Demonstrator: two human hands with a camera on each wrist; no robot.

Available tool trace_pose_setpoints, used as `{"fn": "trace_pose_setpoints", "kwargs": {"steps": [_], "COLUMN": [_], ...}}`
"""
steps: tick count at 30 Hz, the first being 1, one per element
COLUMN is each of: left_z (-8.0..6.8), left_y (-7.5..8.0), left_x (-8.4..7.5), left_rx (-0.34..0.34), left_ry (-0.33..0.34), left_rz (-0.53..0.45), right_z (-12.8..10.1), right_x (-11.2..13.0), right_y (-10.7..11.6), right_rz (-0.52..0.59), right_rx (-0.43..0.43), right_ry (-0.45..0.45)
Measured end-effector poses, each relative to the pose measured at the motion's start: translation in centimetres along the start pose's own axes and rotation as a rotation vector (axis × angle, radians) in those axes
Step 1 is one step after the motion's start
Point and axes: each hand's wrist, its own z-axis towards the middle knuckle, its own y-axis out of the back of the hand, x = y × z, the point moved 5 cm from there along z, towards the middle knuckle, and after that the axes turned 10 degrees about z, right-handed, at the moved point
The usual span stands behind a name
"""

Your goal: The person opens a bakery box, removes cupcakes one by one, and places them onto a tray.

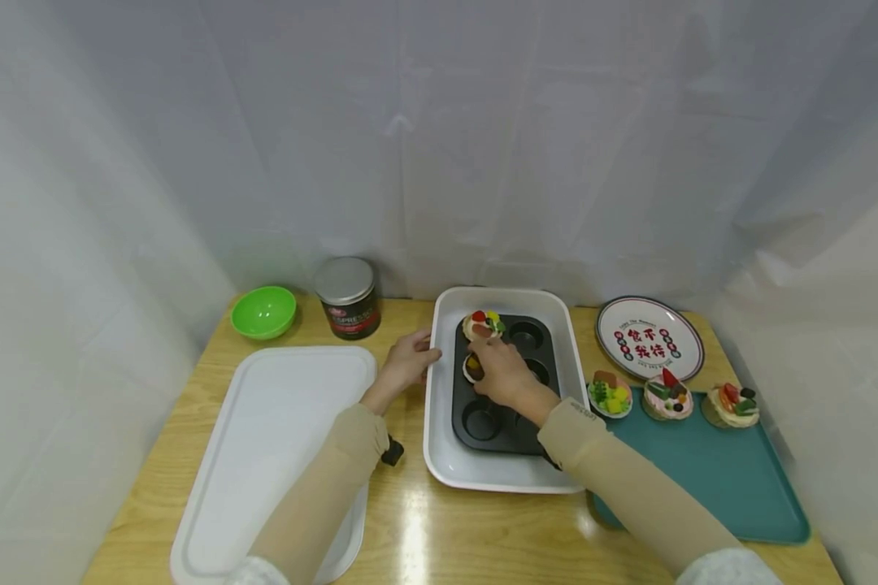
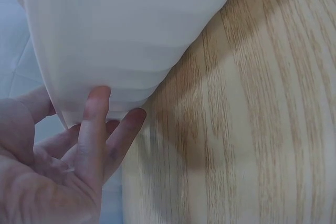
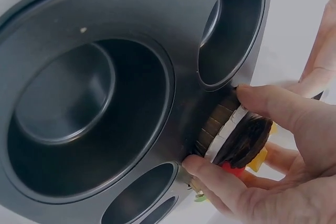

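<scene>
R hand [image 1: 508, 375] pinches dark choc cupcake [image 3: 236, 135] over mid-left cup of black metal muffin tin [image 1: 503, 382] | L hand [image 1: 408, 361] fingers straight vs white rectangular dish [image 1: 439, 390] | we'd lower it level, centred.

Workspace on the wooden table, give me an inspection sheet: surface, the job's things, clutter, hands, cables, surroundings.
Surface: wooden table, glossy.
Job's things: dark muffin tin inside a white tray; one cupcake in its far-left cup, a chocolate cupcake at the middle-left cup; three cupcakes on a teal tray.
Clutter: green bowl, dark jar, printed plate, white lid.
Hands: left hand touches the white tray's left rim; right hand pinches the chocolate cupcake.
Cables: nothing seen.
Surroundings: white fabric backdrop.
</scene>
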Motion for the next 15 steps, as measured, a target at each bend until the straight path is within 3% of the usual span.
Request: {"fn": "trace_pose_setpoints", "kwargs": {"steps": [15], "left_z": [0.0], "left_y": [0.0], "left_x": [0.1], "left_rx": [0.003], "left_ry": [-0.017], "left_rz": [0.001], "right_z": [0.0], "right_x": [-0.3], "right_y": [1.3], "right_rz": [0.119], "right_rx": [0.038], "right_ry": [0.030]}}
